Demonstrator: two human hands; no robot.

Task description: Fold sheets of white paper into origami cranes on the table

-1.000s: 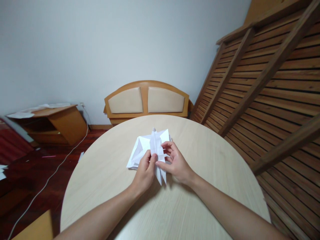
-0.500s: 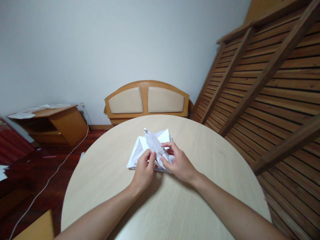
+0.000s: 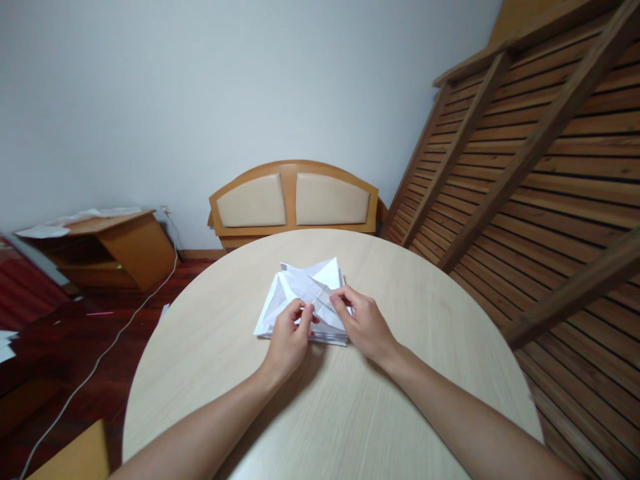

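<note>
The paper [image 3: 306, 285] is white, the tabletop [image 3: 330, 413] pale beige with faint grain, the floor [image 3: 60, 340] dark red.

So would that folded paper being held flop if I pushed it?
The folded paper would probably bend easily, since it looks thin, though its creases may stiffen it slightly. It probably won't roll, as it looks flat.

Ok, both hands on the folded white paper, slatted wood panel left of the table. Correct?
Wrong side: the head view shows the slatted wood panel right of the table. Rest holds: left hand and right hand on the folded white paper.
</note>
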